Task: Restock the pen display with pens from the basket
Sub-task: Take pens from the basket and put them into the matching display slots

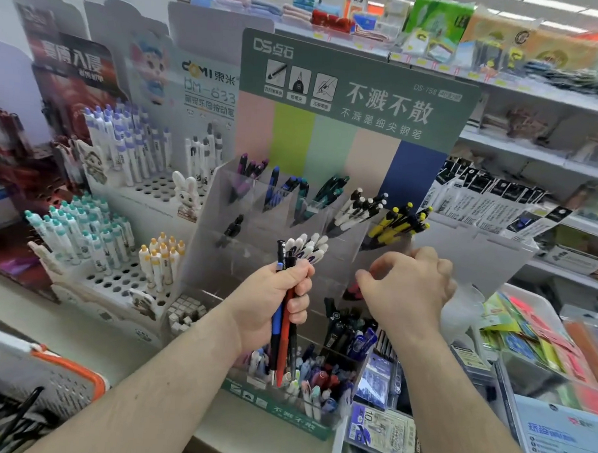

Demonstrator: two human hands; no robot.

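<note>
Shelves (520, 147): upper right of the frame, stocked with blurred packaged goods.

Display (347, 101): centre. We see a green header card with white lettering over clear tiered compartments. The upper tier holds purple, blue, teal, white-and-black and yellow (398, 224) pens, each colour in its own slot. The front row at lower centre holds mixed pens.

White racks (128, 191): left of the display, perforated, with upright teal-capped, purple-capped and yellow-capped pens.

Basket (61, 383): lower left corner, grey with an orange handle, dark pens inside.

Bins (532, 339): lower right, holding coloured packets and blister cards.

Left hand (277, 294): centre, in front of the display. Its fingers are curled round a bundle of pens (285, 314), thumb side up. We count a blue, a red and at least one black barrel. The bundle stands near upright. Its tops rise above the fingers and its tips hang below the palm, over the front row.

Right hand (404, 285): just right of the left hand, apart from it, before the lower compartments. The fingers are bent with the tips drawn close together. We cannot tell whether they pinch anything.

White-capped pens (308, 245): a fanned cluster in the display, just above the left hand.
</note>
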